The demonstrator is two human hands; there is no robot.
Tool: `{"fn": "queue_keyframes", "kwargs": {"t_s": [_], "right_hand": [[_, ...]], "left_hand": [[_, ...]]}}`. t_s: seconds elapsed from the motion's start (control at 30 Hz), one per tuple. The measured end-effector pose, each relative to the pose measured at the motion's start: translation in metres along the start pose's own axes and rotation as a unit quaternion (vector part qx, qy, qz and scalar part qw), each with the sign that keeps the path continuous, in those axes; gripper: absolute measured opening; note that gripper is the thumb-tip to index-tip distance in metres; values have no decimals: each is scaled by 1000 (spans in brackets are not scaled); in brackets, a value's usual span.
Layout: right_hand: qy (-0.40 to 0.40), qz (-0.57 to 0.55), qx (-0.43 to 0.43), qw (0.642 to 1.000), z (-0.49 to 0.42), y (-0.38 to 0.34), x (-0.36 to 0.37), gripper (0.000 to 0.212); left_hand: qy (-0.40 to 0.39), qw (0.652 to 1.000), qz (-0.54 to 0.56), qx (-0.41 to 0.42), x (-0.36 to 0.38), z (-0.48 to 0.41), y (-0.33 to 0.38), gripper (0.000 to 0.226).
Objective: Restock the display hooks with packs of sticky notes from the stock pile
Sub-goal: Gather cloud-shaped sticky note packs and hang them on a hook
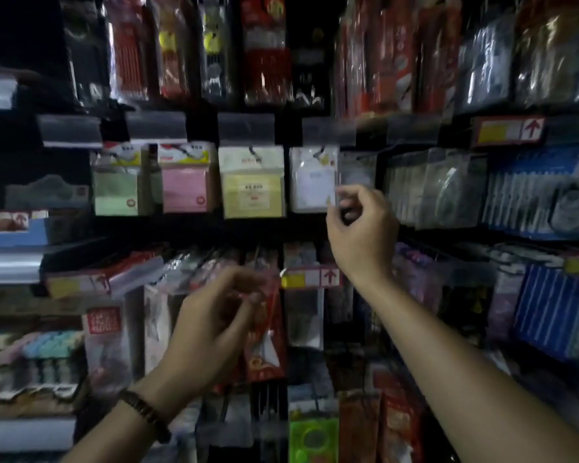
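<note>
Sticky-note pack (311,182), white: edge is pinched by right hand (361,225); left hand (214,315) curled, hold unclear. Best pushed back squarely.

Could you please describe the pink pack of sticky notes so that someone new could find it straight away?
Find the middle row of hanging goods, just under the clear label strips. Four sticky-note packs hang side by side there; the pink pack is second from the left, between a green pack and a yellow pack. It alone is pink.

row of packs (253,182), right hand (361,228) at its right end; left hand (214,322) below
</note>
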State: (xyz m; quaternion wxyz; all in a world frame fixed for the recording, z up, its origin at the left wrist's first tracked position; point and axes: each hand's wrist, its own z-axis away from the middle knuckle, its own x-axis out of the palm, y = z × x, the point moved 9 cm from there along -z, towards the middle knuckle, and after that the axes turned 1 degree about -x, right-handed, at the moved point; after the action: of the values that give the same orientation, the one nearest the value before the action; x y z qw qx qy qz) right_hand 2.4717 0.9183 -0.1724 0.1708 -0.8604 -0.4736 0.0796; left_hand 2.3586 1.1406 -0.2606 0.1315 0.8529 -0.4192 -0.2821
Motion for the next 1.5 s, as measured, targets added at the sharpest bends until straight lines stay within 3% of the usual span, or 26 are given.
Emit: {"fn": "queue_keyframes", "kwargs": {"t_s": [0.1, 0.2, 0.3, 0.4, 0.53, 0.67, 0.73, 0.87, 1.0, 1.07, 1.27, 1.5], "right_hand": [[-6, -48, -43, 998, 61, -24, -22, 9], [-84, -78, -51, 992, 141, -26, -26, 1], [-178, -75, -29, 981, 239, -3, -21, 6], [-284, -59, 59, 955, 352, 43, -9, 10], [-407, 0, 208, 889, 512, 111, 6, 17], [-545, 68, 308, 777, 654, 154, 24, 10], [-599, 94, 327, 725, 706, 166, 37, 20], [-669, 140, 312, 661, 774, 187, 76, 38], [-695, 179, 277, 639, 815, 211, 119, 54], [-713, 188, 257, 625, 833, 223, 136, 60], [-755, 239, 101, 602, 858, 235, 158, 61], [-737, 304, 75, 599, 864, 231, 162, 47]], "left_hand": [[-7, 1000, -11, -2, 5, 67, -21, 8], [-54, 996, -32, -60, 19, 137, -71, 6], [-110, 984, -62, -122, 34, 209, -128, 6], [-166, 964, -74, -193, 48, 278, -184, 4], [-228, 924, -93, -293, 68, 360, -256, 19], [-300, 876, -113, -362, 98, 423, -309, 18], [-345, 844, -109, -396, 116, 449, -331, 17], [-400, 777, -109, -475, 145, 496, -369, 4], [-508, 692, -120, -498, 167, 543, -384, 7], [-534, 672, -102, -504, 173, 550, -387, 20], [-556, 644, -88, -518, 174, 548, -391, 33], [-551, 646, -69, -523, 171, 543, -392, 29]]}}
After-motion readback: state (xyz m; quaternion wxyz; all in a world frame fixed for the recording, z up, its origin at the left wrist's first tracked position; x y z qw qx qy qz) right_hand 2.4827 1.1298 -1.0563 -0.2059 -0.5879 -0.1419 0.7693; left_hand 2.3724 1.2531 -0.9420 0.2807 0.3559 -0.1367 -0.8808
